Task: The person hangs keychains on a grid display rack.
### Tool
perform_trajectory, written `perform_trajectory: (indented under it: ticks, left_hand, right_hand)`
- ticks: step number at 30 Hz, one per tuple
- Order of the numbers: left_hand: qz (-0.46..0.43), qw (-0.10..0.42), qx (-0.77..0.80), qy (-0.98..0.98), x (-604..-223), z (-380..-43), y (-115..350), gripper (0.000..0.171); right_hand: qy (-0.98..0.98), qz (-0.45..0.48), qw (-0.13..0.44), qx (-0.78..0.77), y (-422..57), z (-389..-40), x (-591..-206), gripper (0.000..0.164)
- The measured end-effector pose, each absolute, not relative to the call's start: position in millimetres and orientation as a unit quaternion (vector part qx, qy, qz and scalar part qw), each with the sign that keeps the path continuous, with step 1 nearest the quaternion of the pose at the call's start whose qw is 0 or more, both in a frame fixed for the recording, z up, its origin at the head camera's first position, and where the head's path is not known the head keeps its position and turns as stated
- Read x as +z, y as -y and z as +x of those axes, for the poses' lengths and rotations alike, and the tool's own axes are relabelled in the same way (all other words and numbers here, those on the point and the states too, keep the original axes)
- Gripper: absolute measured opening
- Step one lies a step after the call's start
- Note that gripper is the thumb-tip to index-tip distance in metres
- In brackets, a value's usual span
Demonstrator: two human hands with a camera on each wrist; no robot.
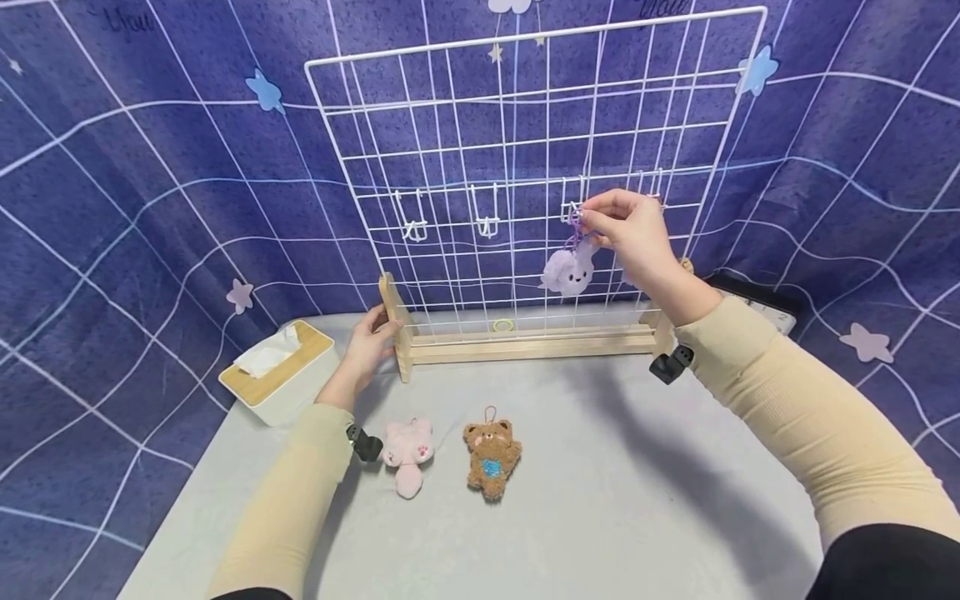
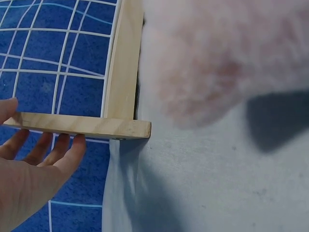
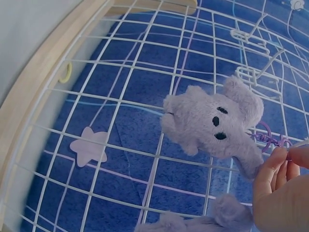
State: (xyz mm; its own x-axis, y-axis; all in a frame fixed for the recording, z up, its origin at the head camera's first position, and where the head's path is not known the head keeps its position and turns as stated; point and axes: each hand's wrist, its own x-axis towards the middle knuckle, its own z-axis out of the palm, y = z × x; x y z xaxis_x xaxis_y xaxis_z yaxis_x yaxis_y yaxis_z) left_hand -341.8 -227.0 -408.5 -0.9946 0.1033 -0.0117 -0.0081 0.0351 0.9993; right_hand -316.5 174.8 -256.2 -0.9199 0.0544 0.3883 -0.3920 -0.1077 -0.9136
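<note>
My right hand point(image 1: 633, 233) pinches the purple chain point(image 3: 268, 139) of a lavender plush keychain point(image 1: 567, 272) at a white hook point(image 1: 567, 210) on the wire grid point(image 1: 525, 150). The plush, with long ears and a small dark-eyed face, hangs below my fingertips in front of the grid. My left hand point(image 1: 366, 342) grips the wooden end piece point(image 2: 82, 125) of the grid's stand, thumb on one side and fingers on the other. A second lavender plush point(image 3: 212, 220) shows at the bottom of the right wrist view; my right hand mostly hides it in the head view.
On the table point(image 1: 570, 500) lie a pink plush point(image 1: 408, 450) and a brown bear plush point(image 1: 492, 458). Two further white hooks point(image 1: 487, 223) hang left on the grid. A tissue box point(image 1: 281, 371) stands left, and a black-edged clock-like object point(image 1: 757, 304) sits behind my right forearm.
</note>
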Motion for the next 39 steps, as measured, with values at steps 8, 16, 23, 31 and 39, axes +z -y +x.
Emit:
perform_trajectory:
  ticks: [8, 16, 23, 31, 39]
  left_hand:
    - [0.040, 0.037, 0.687, -0.725, -408.4, -340.4, 228.1, 0.062]
    - [0.033, 0.041, 0.692, -0.720, -409.3, -340.4, 229.5, 0.060]
    - [0.037, 0.041, 0.692, -0.720, -408.1, -341.6, 227.7, 0.060]
    - [0.039, 0.041, 0.688, -0.723, -407.5, -341.1, 227.0, 0.060]
    - [0.037, 0.040, 0.693, -0.719, -409.8, -342.6, 228.1, 0.060]
  right_hand:
    - [0.643, 0.116, 0.153, 0.742, -171.9, -321.3, -257.0, 0.012]
    - [0.644, 0.106, 0.148, 0.743, -168.5, -322.7, -256.4, 0.016]
    - [0.645, 0.099, 0.155, 0.742, -169.8, -323.3, -255.9, 0.013]
    - [0.662, 0.100, 0.174, 0.722, -169.5, -320.1, -255.6, 0.011]
    - [0.657, 0.108, 0.184, 0.723, -169.5, -317.1, -255.0, 0.012]
